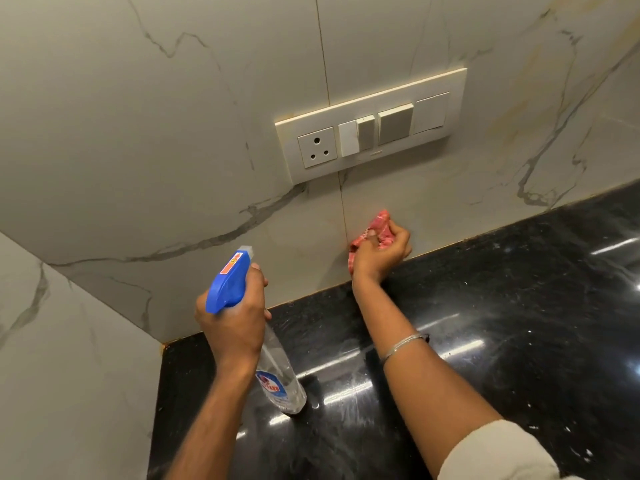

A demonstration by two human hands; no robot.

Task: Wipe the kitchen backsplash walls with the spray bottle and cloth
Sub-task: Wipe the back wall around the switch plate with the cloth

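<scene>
Mostly hidden cloth [375, 227] in right hand's [381, 254] closed grip; left hand [232, 323] clamped round spray bottle [277, 372].

Grey-veined marble-look wall tiles [145, 140] meet at a corner on the left. A cream switch plate [372, 124] with one socket sits above a glossy black speckled desk [502, 323] catching light streaks.

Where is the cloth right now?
In the head view, the cloth is bunched in the right hand, pressed to the backsplash just above the counter, below the switch plate.
</scene>
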